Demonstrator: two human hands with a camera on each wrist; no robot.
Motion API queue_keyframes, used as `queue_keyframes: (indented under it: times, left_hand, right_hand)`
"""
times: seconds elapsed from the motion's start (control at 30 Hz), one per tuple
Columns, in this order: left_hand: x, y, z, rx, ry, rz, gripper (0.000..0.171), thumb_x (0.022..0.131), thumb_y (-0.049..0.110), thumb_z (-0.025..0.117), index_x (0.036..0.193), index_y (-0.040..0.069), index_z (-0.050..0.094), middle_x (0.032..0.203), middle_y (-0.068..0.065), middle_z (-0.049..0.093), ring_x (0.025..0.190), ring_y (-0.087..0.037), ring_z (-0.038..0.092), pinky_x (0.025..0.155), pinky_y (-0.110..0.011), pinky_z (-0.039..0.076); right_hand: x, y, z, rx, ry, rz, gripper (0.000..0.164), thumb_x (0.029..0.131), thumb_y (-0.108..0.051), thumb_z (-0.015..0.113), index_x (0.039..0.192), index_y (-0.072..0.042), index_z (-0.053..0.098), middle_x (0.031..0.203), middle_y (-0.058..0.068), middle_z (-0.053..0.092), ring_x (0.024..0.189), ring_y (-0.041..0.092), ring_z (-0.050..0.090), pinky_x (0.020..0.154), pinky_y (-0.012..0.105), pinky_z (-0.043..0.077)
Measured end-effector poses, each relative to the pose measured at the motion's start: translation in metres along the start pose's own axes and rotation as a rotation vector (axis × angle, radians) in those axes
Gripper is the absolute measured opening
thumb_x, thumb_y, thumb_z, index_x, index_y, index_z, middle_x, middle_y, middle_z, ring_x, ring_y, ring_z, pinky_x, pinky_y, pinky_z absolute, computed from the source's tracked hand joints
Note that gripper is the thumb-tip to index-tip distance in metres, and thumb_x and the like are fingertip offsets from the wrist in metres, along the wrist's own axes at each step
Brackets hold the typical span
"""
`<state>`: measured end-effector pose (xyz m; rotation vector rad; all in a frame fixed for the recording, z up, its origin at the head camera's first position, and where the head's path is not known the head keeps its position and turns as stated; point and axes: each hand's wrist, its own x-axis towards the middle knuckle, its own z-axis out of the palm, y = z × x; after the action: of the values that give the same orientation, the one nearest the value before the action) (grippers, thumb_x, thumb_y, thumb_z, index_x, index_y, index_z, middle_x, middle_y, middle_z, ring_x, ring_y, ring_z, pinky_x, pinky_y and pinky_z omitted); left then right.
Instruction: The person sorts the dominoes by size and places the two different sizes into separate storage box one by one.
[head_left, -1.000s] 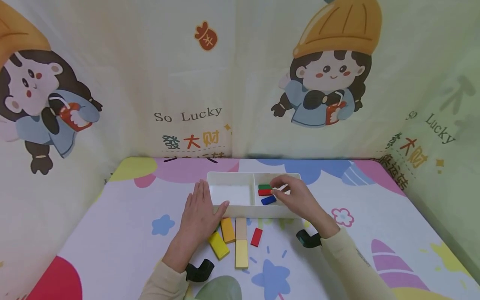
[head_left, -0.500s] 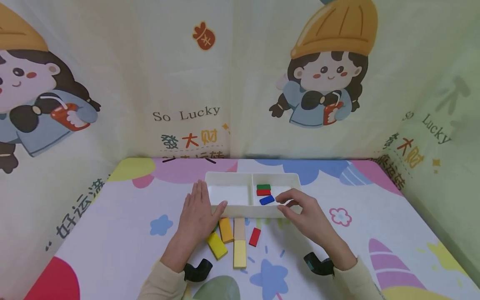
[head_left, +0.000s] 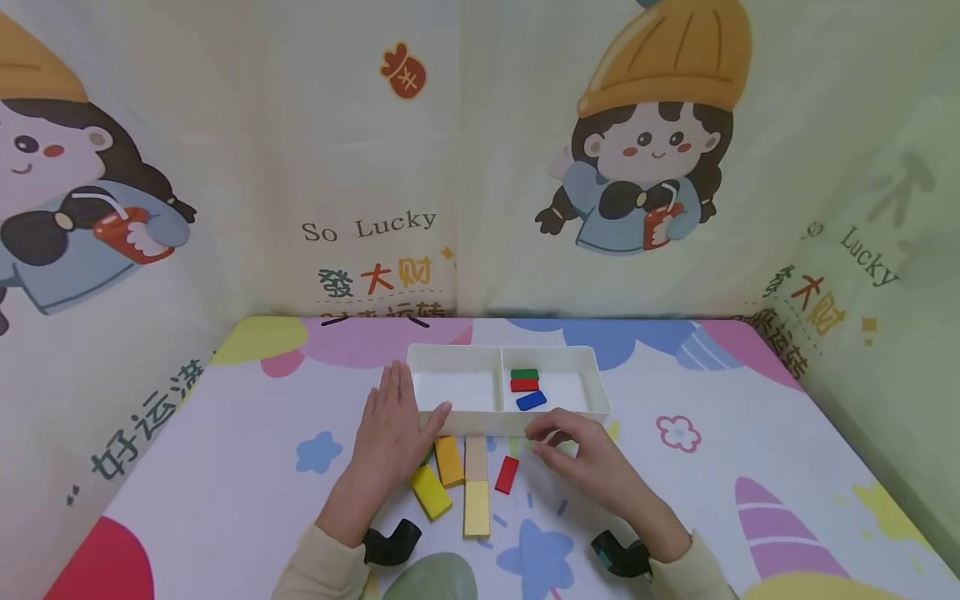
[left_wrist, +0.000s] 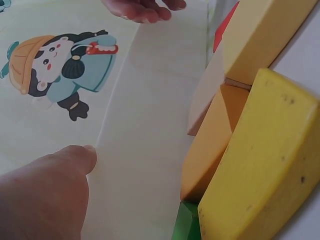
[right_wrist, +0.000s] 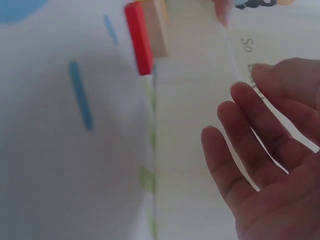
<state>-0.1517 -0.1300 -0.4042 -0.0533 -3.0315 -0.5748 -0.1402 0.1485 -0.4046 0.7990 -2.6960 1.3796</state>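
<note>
Rested the left hand (head_left: 390, 427) with straight fingers at the tray's (head_left: 480, 423) near left corner. Held the right hand (head_left: 588, 454) empty and loosely bent, right of the red block (head_left: 507, 475) on the bench (head_left: 247, 500).

Cream sheeting (head_left: 495, 100) rises behind the far edge of the tabletop (head_left: 240, 467) and along its left and right edges, with a faint vertical seam (head_left: 458, 192) above the middle of the far edge. Printed on it are a cartoon figure in an orange hat (head_left: 645, 183), a second figure (head_left: 112, 200) towards the left edge, a red pouch (head_left: 403, 71) and "So Lucky" lettering (head_left: 369, 227), repeated aslant beyond the far right corner. The tabletop is white, with a yellow-green patch (head_left: 266, 337) at its far left corner, blue scallops (head_left: 592, 333) along the far edge, and a striped purple shape (head_left: 783, 529) towards the right edge. The light is soft and rather dim.
</note>
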Motion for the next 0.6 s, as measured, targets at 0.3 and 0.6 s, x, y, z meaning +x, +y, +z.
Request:
queue_keyframes:
  times: [0.3, 0.6]
  left_hand:
    - [0.000, -0.001, 0.000, -0.009, -0.012, -0.012, 0.097, 0.097, 0.057, 0.049, 0.156, -0.006, 0.004, 0.165, -0.024, 0.006, 0.154, -0.039, 0.009, 0.124, -0.057, 0.015]
    - [0.000, -0.001, 0.000, -0.008, -0.005, -0.005, 0.097, 0.097, 0.056, 0.049, 0.156, -0.005, 0.003, 0.165, -0.025, 0.005, 0.154, -0.040, 0.008, 0.123, -0.057, 0.013]
  right_hand:
    - [0.002, 0.008, 0.013, 0.051, -0.124, 0.018, 0.019, 0.091, -0.010, 0.070, 0.109, -0.015, 0.069, 0.108, -0.005, 0.068, 0.096, 0.008, 0.064, 0.084, 0.023, 0.058]
    - [0.001, 0.012, 0.018, 0.051, -0.173, 0.041, 0.023, 0.090, -0.012, 0.071, 0.112, -0.017, 0.067, 0.112, -0.008, 0.065, 0.096, 0.010, 0.063, 0.089, 0.024, 0.057]
